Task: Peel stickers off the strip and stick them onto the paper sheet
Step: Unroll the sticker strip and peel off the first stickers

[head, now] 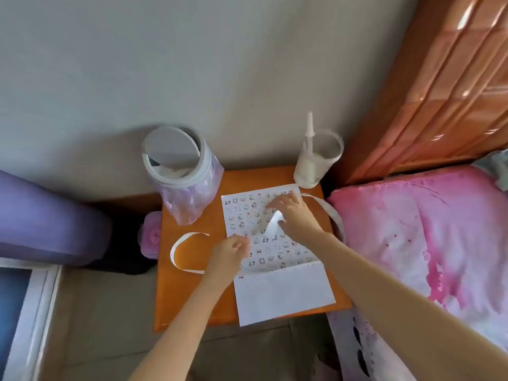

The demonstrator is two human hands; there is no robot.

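The step in hand looks like placing a fresh sticker. To do it well, the peeled piece should come down into a free spot on the paper sheet (283, 292), in line with the rows already there, and be pressed flat from one edge so no corner lifts. The sheet lies on the orange table (187, 292), its lower part bare. The right hand (294, 215) hovers over the upper rows, fingers half spread, thumb and a finger seemingly pinching a lifted white end of the strip (273, 225). The left hand (229, 254) sits at the sheet's left edge with fingers curled; whether it grips anything I cannot tell. By count there are one sheet and two hands. Two loops of strip show, a left loop (176, 251) and a right loop (334, 215), perhaps one length. The stickers (242, 215) fill about nine rows, too small to count singly. There are also one jar (176, 160) and one glass (316, 163).
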